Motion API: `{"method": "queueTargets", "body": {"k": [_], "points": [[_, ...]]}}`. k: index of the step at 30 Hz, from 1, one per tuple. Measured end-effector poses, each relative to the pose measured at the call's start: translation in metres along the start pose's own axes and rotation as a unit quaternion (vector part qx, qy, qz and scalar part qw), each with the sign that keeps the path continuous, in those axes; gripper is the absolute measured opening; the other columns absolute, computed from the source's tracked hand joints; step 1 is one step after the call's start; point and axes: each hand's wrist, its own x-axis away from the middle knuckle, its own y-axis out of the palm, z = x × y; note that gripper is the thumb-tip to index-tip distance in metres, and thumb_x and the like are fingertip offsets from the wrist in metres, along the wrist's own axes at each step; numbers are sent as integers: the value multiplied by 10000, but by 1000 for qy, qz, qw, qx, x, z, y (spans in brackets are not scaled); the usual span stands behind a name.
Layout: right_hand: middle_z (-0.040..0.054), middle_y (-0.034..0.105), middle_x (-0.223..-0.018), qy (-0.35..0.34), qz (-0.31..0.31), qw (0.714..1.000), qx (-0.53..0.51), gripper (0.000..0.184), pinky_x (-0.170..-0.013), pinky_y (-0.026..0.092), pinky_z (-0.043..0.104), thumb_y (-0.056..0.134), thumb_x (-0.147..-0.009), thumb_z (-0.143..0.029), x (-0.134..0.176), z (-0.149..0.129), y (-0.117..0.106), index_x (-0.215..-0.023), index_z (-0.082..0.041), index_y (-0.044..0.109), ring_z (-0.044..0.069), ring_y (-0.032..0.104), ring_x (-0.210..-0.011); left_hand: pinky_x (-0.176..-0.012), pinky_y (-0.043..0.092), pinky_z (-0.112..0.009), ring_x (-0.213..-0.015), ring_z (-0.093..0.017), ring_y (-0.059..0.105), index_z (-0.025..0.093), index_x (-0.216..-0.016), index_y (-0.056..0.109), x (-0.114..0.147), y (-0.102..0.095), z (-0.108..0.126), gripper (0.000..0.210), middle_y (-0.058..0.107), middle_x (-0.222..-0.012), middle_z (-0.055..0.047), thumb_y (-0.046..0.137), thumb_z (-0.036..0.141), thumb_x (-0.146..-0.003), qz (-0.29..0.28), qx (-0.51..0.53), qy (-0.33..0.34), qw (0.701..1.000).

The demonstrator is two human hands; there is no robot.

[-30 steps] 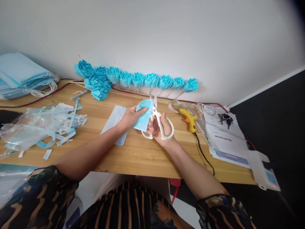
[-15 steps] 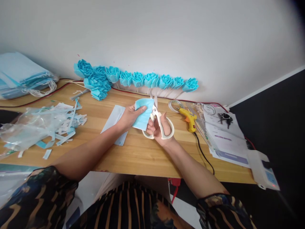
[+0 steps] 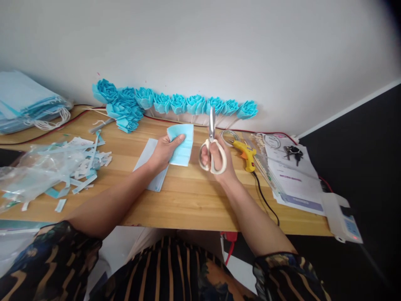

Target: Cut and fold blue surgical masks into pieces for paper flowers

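Note:
Between the thumb and fingers of my left hand (image 3: 164,151) is a blue face-mask piece (image 3: 182,145), held up over the table with its right edge free. My right hand (image 3: 224,161) grips white-handled scissors (image 3: 213,136), fingers through the loops. The blades are together and point up toward the wall, a short way right of the blue piece. Under my left wrist a flat pale-blue mask piece (image 3: 156,184) lies on the wood, partly covered by the hand.
Blue flowers (image 3: 196,104) on sticks line the wall. At left are stacked face masks (image 3: 28,100), a clear plastic bag (image 3: 40,167) and cut scraps (image 3: 90,161). To the right lie a yellow glue gun (image 3: 247,155), papers (image 3: 294,175), keys (image 3: 294,152) and a white power strip (image 3: 343,219).
The scissors have come away from the blue piece to the right, and their blades have closed. My left hand has shifted slightly left with the piece.

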Motion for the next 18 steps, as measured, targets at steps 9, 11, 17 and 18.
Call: {"method": "queueTargets", "body": {"k": [9,11,17,18], "points": [[159,722,-1061,-37,-29,760,648,475,-802,473,392,546,-854,-156,-16,4,-36,-1325,-144,598,292,659,-930,-544,515,-236,-552,-119,596,145,-872,674,-4,-4,1,466,651,-635,20,856,492,-621,25,11,-2,1000],[151,729,-1034,-29,-38,738,673,414,-766,467,377,536,-868,-170,-13,1,-34,-1268,-165,643,283,661,-897,-547,514,-231,-545,-111,586,143,-860,674,-3,-3,2,469,648,-633,24,867,488,-607,21,14,-3,1000],[138,748,-950,-28,-35,729,683,286,-701,460,372,546,-913,-274,-9,-9,-39,-1117,-207,735,272,671,-808,-554,508,-230,-568,-116,596,141,-821,692,1,1,4,469,686,-692,-2,874,505,-588,-4,-4,-22,1000],[142,751,-961,-37,-12,741,670,290,-719,469,383,543,-922,-302,-10,-9,-42,-1108,-202,742,281,677,-831,-558,509,-232,-582,-122,606,142,-823,697,1,0,3,467,694,-710,-9,872,508,-592,-11,-9,-24,1000]]}}
